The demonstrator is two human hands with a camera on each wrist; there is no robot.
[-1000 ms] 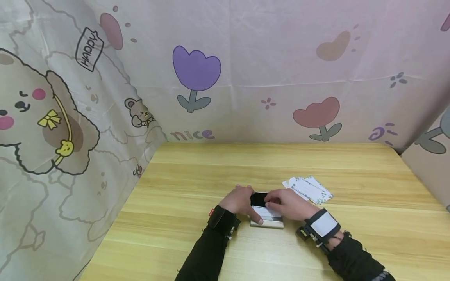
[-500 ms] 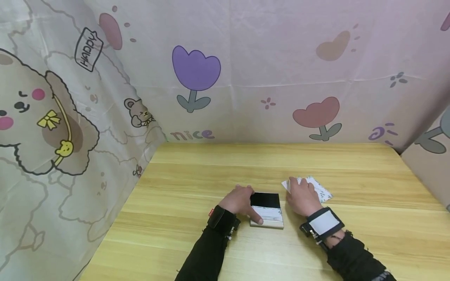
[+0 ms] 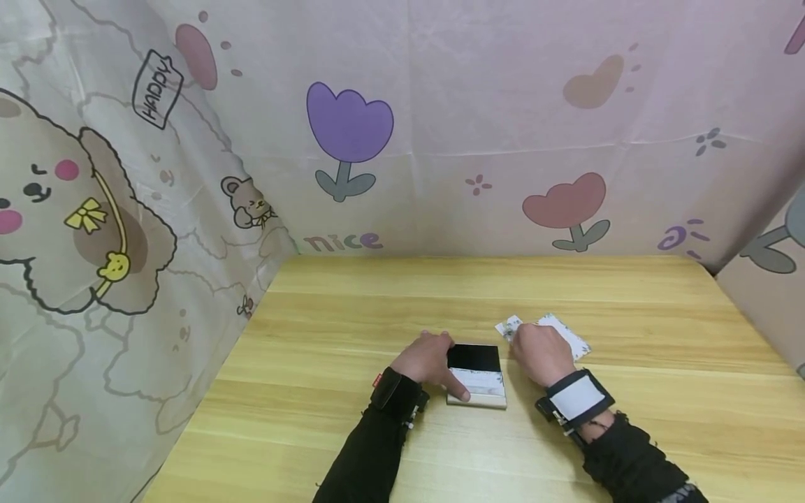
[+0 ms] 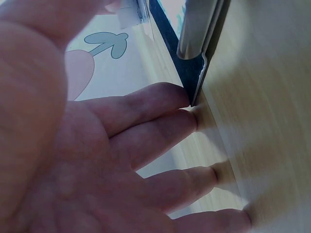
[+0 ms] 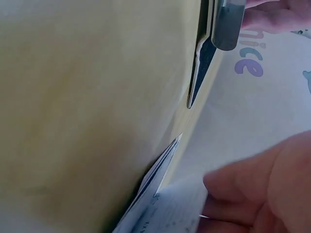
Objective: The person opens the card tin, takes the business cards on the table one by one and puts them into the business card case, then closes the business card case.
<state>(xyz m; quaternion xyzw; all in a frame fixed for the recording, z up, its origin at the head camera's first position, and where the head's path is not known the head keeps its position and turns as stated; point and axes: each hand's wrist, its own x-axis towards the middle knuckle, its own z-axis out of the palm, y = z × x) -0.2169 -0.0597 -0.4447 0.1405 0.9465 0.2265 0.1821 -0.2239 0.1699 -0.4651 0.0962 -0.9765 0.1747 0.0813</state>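
Black-lidded card case (image 3: 476, 377) lies open on the wooden surface (image 3: 352, 314); left hand (image 3: 428, 360) steadies its left edge with relaxed fingers. Right of the case, right hand (image 3: 539, 353) presses the cards (image 3: 566, 334). Left wrist view: straight fingertips (image 4: 187, 99) touch the case (image 4: 197, 53). Right wrist view: fingers (image 5: 262, 194) lie on cards (image 5: 160, 204), grip unclear.

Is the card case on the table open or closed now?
Open. The card case lies flat with its black lid folded back, and the left hand rests against its side.
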